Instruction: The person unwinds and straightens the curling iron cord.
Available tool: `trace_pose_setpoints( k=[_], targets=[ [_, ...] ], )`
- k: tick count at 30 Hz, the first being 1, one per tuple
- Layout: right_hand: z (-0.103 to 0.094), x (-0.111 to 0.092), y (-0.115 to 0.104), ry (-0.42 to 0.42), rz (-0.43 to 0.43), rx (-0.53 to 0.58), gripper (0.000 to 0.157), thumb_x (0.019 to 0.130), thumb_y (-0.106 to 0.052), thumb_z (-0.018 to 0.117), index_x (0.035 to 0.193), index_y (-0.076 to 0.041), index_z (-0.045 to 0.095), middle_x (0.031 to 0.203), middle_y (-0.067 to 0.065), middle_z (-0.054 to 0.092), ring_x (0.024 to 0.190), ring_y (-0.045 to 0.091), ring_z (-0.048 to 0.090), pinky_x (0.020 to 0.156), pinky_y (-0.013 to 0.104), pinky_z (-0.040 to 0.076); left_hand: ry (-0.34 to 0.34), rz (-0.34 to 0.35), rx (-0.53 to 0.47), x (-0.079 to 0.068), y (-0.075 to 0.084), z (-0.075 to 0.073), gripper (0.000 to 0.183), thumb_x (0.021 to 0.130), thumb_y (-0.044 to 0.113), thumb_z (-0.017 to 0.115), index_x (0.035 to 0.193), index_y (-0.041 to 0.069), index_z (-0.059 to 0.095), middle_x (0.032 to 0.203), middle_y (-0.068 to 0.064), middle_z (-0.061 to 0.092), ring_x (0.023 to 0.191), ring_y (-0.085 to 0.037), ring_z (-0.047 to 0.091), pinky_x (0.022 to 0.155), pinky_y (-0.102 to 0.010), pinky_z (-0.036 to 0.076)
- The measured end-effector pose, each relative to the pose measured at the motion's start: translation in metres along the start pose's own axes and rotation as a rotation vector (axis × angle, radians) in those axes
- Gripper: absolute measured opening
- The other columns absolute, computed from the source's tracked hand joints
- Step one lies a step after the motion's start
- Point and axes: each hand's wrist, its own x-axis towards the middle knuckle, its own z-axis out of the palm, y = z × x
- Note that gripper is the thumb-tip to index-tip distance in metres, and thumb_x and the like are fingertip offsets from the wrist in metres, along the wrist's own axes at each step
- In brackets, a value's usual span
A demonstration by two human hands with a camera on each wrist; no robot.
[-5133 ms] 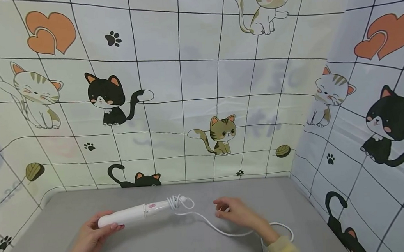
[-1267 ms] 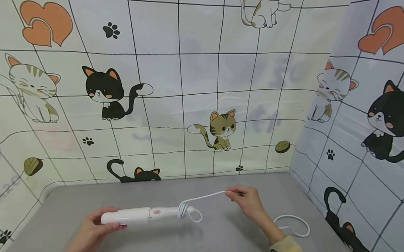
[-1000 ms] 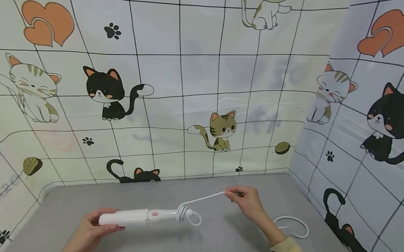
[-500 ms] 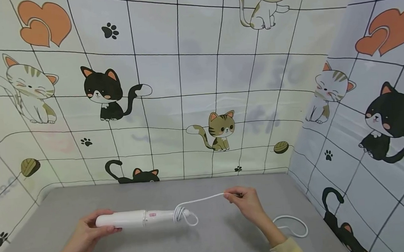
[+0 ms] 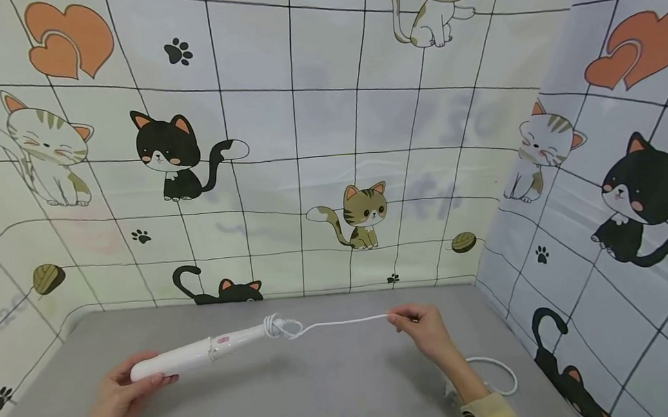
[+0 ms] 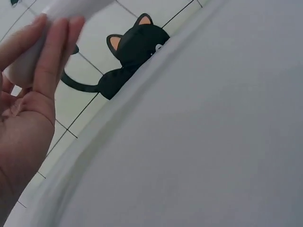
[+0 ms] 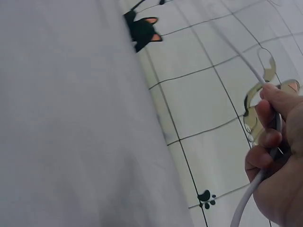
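"Where's the white wand [image 5: 176, 359]?"

"Over the left half of the grey surface [image 5: 324, 396], aslant: its corded tip points toward the back edge, its plain end toward the left edge."

"And your left hand [image 5: 117, 398]?"

"I'm grasping that plain end, thumb on the near side, fingers on the far side."

"Your right hand [image 5: 424, 331]?"

"I'm pinching the white cord [image 5: 348, 322] between thumb and forefinger; it runs on through my curled fingers. Between hand and wand it stretches nearly straight, along the back edge."

"All of it?"

"No, a few coils [image 5: 272, 326] wrap round the wand's tip, and beyond my right forearm a loop [image 5: 515, 380] lies near the right edge."
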Motion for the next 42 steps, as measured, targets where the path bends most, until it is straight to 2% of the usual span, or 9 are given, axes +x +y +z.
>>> trace_pose_setpoints(
  k=[2, 5, 8, 14, 20, 24, 29, 37, 42],
  targets=[
    [-0.002, -0.001, 0.001, -0.046, -0.012, 0.001, 0.014, 0.093, -0.011, 0.077, 0.099, 0.002, 0.078, 0.077, 0.009, 0.069, 0.068, 0.011, 0.058, 0.053, 0.018, 0.044, 0.001, 0.021, -0.059, -0.004, 0.003, -0.004, 0.056, 0.090, -0.034, 0.039, 0.122, -0.001, 0.071, 0.116, -0.010, 0.070, 0.096, -0.032, 0.074, 0.089, -0.042, 0.063],
    [-0.001, -0.001, 0.004, -0.130, -0.025, 0.002, 0.017, 0.094, -0.013, 0.076, 0.102, 0.002, 0.077, 0.080, 0.012, 0.069, 0.070, 0.014, 0.060, 0.055, 0.019, 0.047, -0.008, 0.014, -0.065, -0.004, 0.008, -0.005, 0.055, 0.091, -0.033, 0.039, 0.123, -0.001, 0.070, 0.117, -0.010, 0.069, 0.099, -0.031, 0.073, 0.091, -0.042, 0.062],
    [0.002, 0.000, 0.006, -0.165, -0.016, 0.007, 0.018, 0.094, -0.014, 0.076, 0.103, 0.001, 0.076, 0.081, 0.009, 0.070, 0.072, 0.019, 0.062, 0.057, 0.019, 0.048, 0.004, -0.003, -0.058, -0.004, 0.010, -0.005, 0.053, 0.091, -0.032, 0.040, 0.123, -0.001, 0.070, 0.117, -0.009, 0.069, 0.099, -0.029, 0.073, 0.091, -0.042, 0.062],
    [0.008, -0.001, 0.009, -0.274, -0.013, 0.036, 0.021, 0.097, -0.012, 0.072, 0.107, 0.006, 0.074, 0.089, 0.010, 0.074, 0.072, 0.012, 0.063, 0.059, 0.022, 0.057, -0.015, 0.021, -0.082, -0.005, 0.014, -0.005, 0.055, 0.091, -0.033, 0.038, 0.124, -0.002, 0.069, 0.116, -0.011, 0.069, 0.099, -0.031, 0.073, 0.091, -0.043, 0.062],
    [0.020, 0.000, 0.008, -0.300, -0.024, -0.006, 0.025, 0.099, -0.018, 0.071, 0.112, 0.003, 0.075, 0.101, 0.012, 0.075, 0.086, 0.013, 0.068, 0.072, 0.025, 0.061, -0.040, 0.082, -0.060, -0.004, 0.018, -0.006, 0.056, 0.089, -0.035, 0.038, 0.124, -0.003, 0.068, 0.115, -0.013, 0.071, 0.098, -0.031, 0.074, 0.089, -0.044, 0.063],
    [0.031, 0.004, 0.005, -0.307, -0.029, -0.038, 0.027, 0.099, -0.020, 0.071, 0.117, 0.000, 0.074, 0.111, 0.010, 0.075, 0.097, 0.018, 0.069, 0.081, 0.023, 0.060, -0.034, 0.069, -0.003, -0.003, 0.019, -0.005, 0.055, 0.089, -0.034, 0.041, 0.124, -0.002, 0.069, 0.115, -0.010, 0.070, 0.100, -0.027, 0.073, 0.089, -0.044, 0.063],
    [0.048, 0.009, -0.003, -0.354, -0.076, 0.020, 0.034, 0.099, -0.014, 0.070, 0.127, 0.005, 0.067, 0.120, 0.019, 0.071, 0.107, 0.032, 0.070, 0.089, 0.027, 0.061, -0.020, 0.045, 0.011, -0.002, 0.020, 0.000, 0.052, 0.089, -0.033, 0.043, 0.123, -0.003, 0.069, 0.115, -0.010, 0.069, 0.100, -0.026, 0.072, 0.088, -0.044, 0.063],
    [0.077, 0.014, -0.015, -0.418, -0.086, 0.048, 0.034, 0.098, -0.014, 0.071, 0.127, 0.003, 0.068, 0.121, 0.017, 0.071, 0.109, 0.029, 0.069, 0.089, 0.026, 0.061, -0.030, 0.036, 0.000, -0.002, 0.019, 0.000, 0.054, 0.089, -0.034, 0.042, 0.123, -0.002, 0.069, 0.115, -0.010, 0.070, 0.101, -0.025, 0.071, 0.088, -0.045, 0.063],
    [0.088, 0.016, -0.020, -0.459, -0.066, 0.068, 0.030, 0.099, -0.016, 0.070, 0.124, 0.002, 0.070, 0.116, 0.017, 0.073, 0.101, 0.020, 0.071, 0.082, 0.026, 0.063, -0.022, 0.033, 0.025, -0.002, 0.016, 0.002, 0.052, 0.089, -0.033, 0.044, 0.123, -0.002, 0.069, 0.115, -0.009, 0.070, 0.101, -0.024, 0.071, 0.088, -0.045, 0.063]
  ],
)
